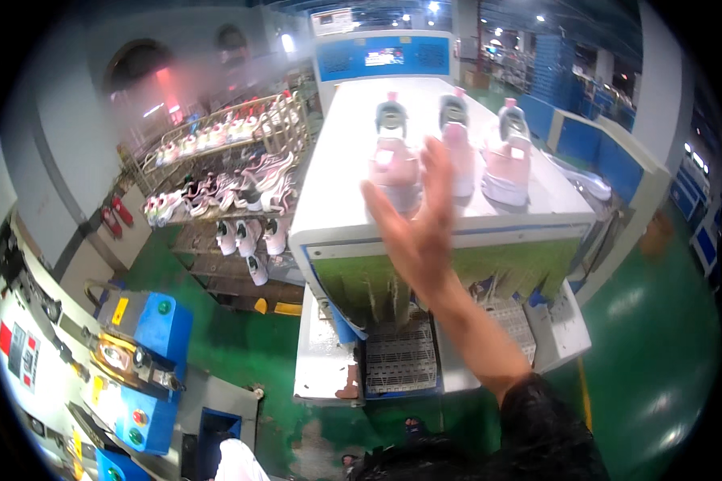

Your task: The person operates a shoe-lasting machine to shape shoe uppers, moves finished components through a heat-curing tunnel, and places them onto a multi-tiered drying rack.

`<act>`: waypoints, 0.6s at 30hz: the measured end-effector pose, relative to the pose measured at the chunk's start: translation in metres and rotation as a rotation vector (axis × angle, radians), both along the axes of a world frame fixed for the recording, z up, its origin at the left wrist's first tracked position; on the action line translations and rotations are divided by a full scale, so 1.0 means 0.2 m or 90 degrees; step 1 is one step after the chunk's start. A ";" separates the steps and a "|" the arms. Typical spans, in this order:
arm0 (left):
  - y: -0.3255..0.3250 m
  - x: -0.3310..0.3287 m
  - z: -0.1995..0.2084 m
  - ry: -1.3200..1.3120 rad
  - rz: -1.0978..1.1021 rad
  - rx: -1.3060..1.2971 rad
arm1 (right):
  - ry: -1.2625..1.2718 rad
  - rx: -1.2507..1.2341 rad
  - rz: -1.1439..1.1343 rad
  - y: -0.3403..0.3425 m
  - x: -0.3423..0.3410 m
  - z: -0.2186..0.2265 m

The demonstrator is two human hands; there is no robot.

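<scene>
My right hand (417, 236) reaches up over the front edge of a white machine top (345, 160). Its fingers are spread, with the thumb out to the left, and the hand is slightly blurred. Behind it stands a pink and white sneaker (391, 164), partly covered by the fingers; whether they touch it I cannot tell. To its right are a second sneaker (457, 148) and a third sneaker (506, 160), heels toward me. At the lower left edge a white object (239, 462) shows in part, its kind unclear. My left hand is not visible.
Below the machine top, a frayed green curtain (345, 280) hangs over a slatted conveyor (401, 357). A rack (208, 216) of sneakers stands at left, behind a blue machine (156, 337). A white shoe-like piece (590, 180) lies right of the machine, near a blue panel (598, 148).
</scene>
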State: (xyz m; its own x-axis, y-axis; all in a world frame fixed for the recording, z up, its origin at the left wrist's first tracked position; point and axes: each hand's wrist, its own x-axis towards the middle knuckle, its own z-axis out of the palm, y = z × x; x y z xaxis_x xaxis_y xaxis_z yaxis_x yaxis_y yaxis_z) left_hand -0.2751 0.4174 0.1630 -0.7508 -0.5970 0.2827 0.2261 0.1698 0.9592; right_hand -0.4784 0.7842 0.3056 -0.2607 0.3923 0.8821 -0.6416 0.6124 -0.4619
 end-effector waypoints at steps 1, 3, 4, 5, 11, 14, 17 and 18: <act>0.02 -0.04 0.01 0.018 -0.029 0.025 | -0.056 0.040 -0.119 0.06 -0.16 0.04; 0.03 -0.11 0.05 0.067 -0.089 0.058 | -0.148 0.044 -0.228 0.14 -0.38 0.06; 0.01 -0.14 0.08 0.088 -0.114 0.062 | -0.189 0.013 -0.214 0.15 -0.45 0.03; -0.01 -0.17 0.10 0.111 -0.144 0.076 | -0.191 -0.014 -0.231 0.13 -0.49 0.01; -0.05 -0.24 0.19 0.243 -0.327 0.257 | -0.100 -0.126 0.017 0.25 -0.22 0.08; 0.02 -0.34 0.14 0.260 -0.445 0.391 | -0.153 -0.467 0.345 0.27 0.13 0.01; 0.13 -0.40 0.14 0.263 -0.551 0.500 | -0.171 -0.590 0.456 0.23 0.52 -0.26; 0.17 -0.40 0.16 0.261 -0.593 0.532 | -0.130 -0.582 0.505 0.22 0.66 -0.39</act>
